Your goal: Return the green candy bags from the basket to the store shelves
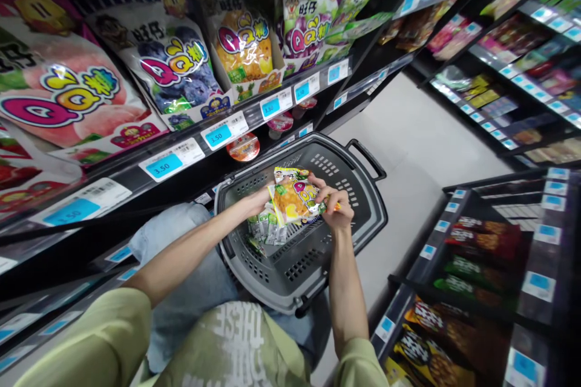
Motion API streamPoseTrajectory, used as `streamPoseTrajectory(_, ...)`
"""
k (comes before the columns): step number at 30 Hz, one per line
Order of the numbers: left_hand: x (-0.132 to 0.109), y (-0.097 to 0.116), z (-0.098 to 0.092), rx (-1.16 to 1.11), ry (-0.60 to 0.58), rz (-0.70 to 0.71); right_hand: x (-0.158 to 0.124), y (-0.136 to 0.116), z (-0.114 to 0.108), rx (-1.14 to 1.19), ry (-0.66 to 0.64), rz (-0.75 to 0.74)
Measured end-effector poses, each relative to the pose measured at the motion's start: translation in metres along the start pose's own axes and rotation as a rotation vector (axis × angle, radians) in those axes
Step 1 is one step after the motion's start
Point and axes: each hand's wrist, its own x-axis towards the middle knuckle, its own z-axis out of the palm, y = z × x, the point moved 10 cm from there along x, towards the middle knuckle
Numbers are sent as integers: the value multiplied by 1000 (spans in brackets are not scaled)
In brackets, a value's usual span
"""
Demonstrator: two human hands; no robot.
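Observation:
Over the basket, my left hand (pixel 263 198) and my right hand (pixel 336 201) hold a yellow bag of QQ gummy candy (pixel 295 201) between them. My right fingers curl round the bag's right end. Most of my left fingers are hidden behind its left side. Another colourful wrapper edge shows behind the bag's top; whether it is a separate packet I cannot tell. Below my hands is a grey plastic shopping basket (pixel 272 290) with slotted walls. Several small silver and green packets (pixel 267 227) lie inside it on the left.
On the left shelf stand large gummy bags in peach (pixel 77 97), blueberry (pixel 177 66) and other flavours, above price tags (pixel 172 160). Round-lidded cups (pixel 244 147) sit lower. Grey floor (pixel 408 127) runs beyond the basket. A low rack of snack bags (pixel 481 242) stands at right.

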Motion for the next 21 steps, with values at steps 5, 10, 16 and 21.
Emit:
streamPoseTrajectory(5, -1, -8, 13, 42, -93, -22, 1, 4, -19, 88, 174, 76)
streamPoseTrajectory(10, -2, -8, 12, 151, -114, -20, -1, 2, -40, 152, 404, 53)
streamPoseTrajectory(16, -6, -9, 15, 400, -189, -11, -4, -8, -40, 122, 364, -1)
streamPoseTrajectory(21, -9, -14, 20, 494, -221, -9, -7, -14, -22, 146, 321, -81)
